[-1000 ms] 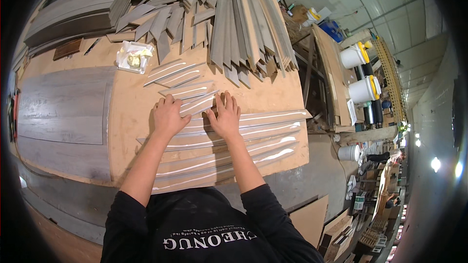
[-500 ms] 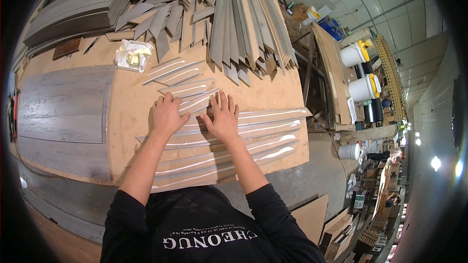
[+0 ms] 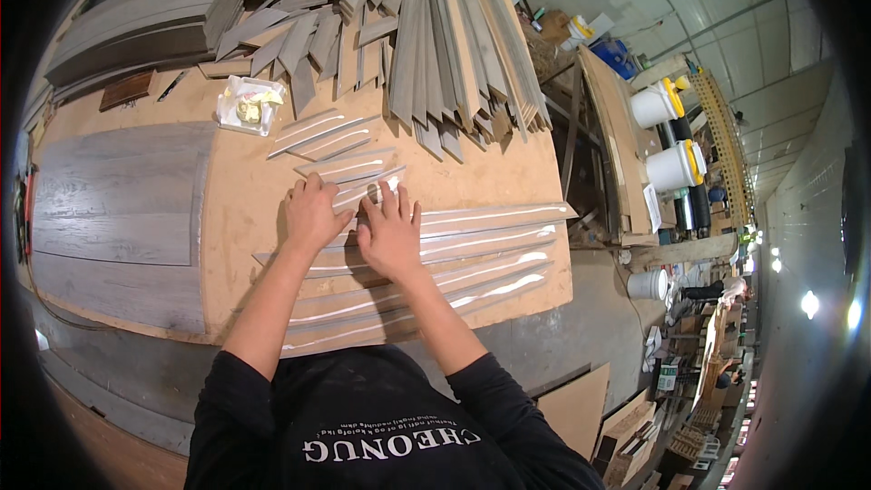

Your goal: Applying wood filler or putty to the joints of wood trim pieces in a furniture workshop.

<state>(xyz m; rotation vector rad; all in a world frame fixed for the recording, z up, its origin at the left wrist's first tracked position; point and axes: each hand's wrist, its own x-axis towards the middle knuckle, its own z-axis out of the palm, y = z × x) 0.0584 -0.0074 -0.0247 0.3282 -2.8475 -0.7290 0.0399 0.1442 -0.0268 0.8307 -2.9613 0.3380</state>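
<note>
My left hand (image 3: 310, 215) bends its fingers and thumb around the left end of a short grey-faced wooden strip (image 3: 352, 196) that carries a white glue line. Over the right end of the same strip lies my right hand (image 3: 392, 234), its fingers spread and fingertips touching it. Part of the strip is hidden under both hands. Just beyond are more short strips (image 3: 328, 140) with angled ends and white glue lines. Under and to the right of my right hand, long strips (image 3: 490, 243) lie side by side, each with a white glue bead.
A grey wood-look panel (image 3: 118, 209) occupies the table's left side. Near it sits a white tray (image 3: 227, 118) with yellowish contents. Loose strips (image 3: 445, 54) heap up at the back, beside stacked boards (image 3: 136, 23). White buckets (image 3: 671, 166) stand off to the right.
My right hand has moved left, closer to my left hand, along the short strip. My left hand stays almost where it was.
</note>
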